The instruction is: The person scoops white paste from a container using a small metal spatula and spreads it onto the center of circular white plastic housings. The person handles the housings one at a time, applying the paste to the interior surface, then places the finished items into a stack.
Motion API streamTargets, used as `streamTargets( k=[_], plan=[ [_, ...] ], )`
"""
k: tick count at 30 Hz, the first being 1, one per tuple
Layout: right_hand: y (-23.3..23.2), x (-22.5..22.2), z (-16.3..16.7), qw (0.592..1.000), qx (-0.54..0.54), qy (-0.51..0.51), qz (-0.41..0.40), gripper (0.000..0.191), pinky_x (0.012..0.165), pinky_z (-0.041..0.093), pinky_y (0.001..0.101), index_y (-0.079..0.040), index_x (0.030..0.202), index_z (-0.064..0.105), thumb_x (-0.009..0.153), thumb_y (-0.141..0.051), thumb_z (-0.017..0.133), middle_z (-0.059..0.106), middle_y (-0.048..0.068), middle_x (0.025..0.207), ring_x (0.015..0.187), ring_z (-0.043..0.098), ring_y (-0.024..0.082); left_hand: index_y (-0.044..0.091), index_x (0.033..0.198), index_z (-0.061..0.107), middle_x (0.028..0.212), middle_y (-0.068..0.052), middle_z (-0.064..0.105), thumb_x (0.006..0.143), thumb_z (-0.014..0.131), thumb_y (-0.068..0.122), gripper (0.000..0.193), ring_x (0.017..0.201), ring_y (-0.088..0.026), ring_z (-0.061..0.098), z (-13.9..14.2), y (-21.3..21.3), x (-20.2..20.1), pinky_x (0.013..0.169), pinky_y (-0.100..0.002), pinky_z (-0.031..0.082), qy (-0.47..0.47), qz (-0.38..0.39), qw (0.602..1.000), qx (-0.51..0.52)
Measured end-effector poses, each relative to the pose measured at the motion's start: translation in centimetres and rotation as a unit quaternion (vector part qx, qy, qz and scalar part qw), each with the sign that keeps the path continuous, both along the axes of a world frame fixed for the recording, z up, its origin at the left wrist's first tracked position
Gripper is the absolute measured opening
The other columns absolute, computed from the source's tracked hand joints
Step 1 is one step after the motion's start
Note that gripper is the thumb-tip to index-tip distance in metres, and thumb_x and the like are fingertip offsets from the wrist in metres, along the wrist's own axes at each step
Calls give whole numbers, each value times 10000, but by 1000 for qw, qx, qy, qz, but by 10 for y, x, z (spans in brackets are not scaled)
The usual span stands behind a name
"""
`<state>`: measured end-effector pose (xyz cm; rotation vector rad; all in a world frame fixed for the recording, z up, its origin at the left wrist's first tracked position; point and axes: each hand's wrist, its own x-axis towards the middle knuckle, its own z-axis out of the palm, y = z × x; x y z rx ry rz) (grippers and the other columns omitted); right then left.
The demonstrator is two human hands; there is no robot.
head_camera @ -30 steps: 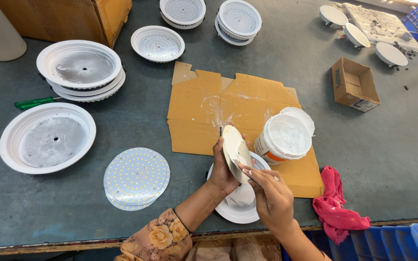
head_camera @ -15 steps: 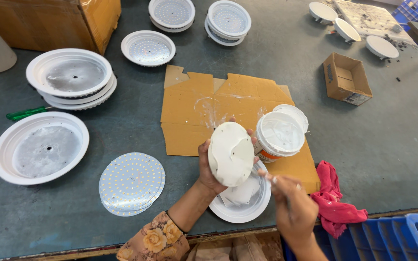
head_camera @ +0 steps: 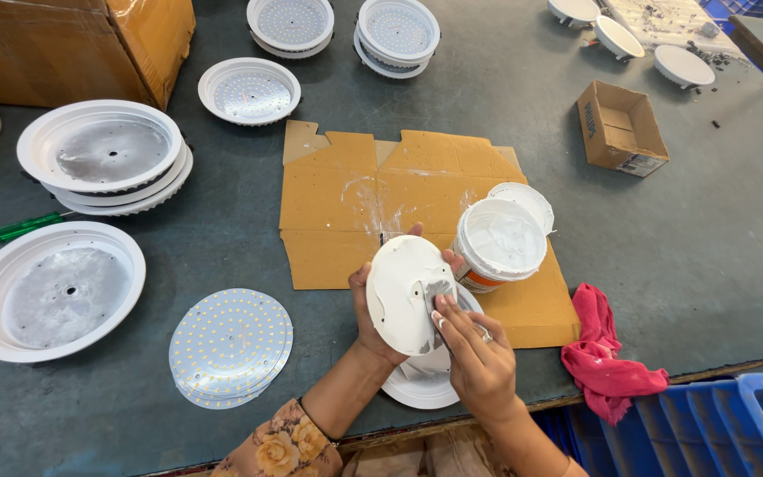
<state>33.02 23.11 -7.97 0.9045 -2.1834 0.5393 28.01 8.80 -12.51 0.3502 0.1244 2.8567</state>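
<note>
head view, one entry: left hand (head_camera: 371, 309), grip closed around the rim of a white round disc (head_camera: 404, 291), tilted face-up toward the camera, seemingly so its flat side can be worked. right hand (head_camera: 479, 358), fingers pinched on a small grey pad or dab (head_camera: 437, 291) pressed onto the disc's surface; what it is exactly cannot be told. both are held just above a white round housing (head_camera: 421, 384) at the table's near edge. open tub of white paste (head_camera: 498, 243), its lid (head_camera: 523, 199) just behind, stands on a flattened cardboard sheet (head_camera: 355, 203), just beside the hands, likely for short reach; the sheet appears to shield the table (head_camera: 664, 256) from smears. led disc stack (head_camera: 230, 344) lies left of the forearm; large white pan (head_camera: 50, 291), green screwdriver (head_camera: 24, 226) and stacked pans (head_camera: 103, 155) farther left. small open carton (head_camera: 620, 128) far right; red rag (head_camera: 607, 353) at the near edge beside blue crates (head_camera: 717, 424). open room: bare table right of the tub and between the cardboard and the left pans.
</note>
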Motion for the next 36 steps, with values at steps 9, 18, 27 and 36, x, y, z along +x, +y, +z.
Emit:
streamTargets(
  k=[9,18,27,36],
  plan=[
    [24,24,-13,999,-8,-31,11,250,966,521,386,19,1105,699,873,82,628,741,143,1214,1171,723,244,212,1543,406,1349,-263,539,887,524,697,824,1379,-426,494,3,-10,-4,1045,-513,530,-34,6,998,44],
    [38,-8,23,992,-94,-80,30,292,946,531,346,25,1137,687,854,84,647,745,131,1192,1082,734,264,149,1649,267,1447,-233,508,870,575,656,980,1400,-347,515,-7,-5,-5,1128,-448,512,47,-8,996,-79],
    [22,-30,35,996,-28,-48,72,266,931,532,364,-14,1101,700,855,77,652,755,86,1166,1063,740,234,143,1645,300,1430,-272,512,903,560,661,942,1323,-368,543,-6,-6,-1,1086,-459,524,43,-50,997,-28],
    [39,-10,11,993,-23,-77,86,222,906,539,375,-6,1066,679,864,74,634,759,86,1153,1063,747,230,166,1547,401,1273,-282,576,900,528,659,823,1350,-465,504,-1,-5,-5,1110,-563,476,-31,-42,999,-4]
  ],
)
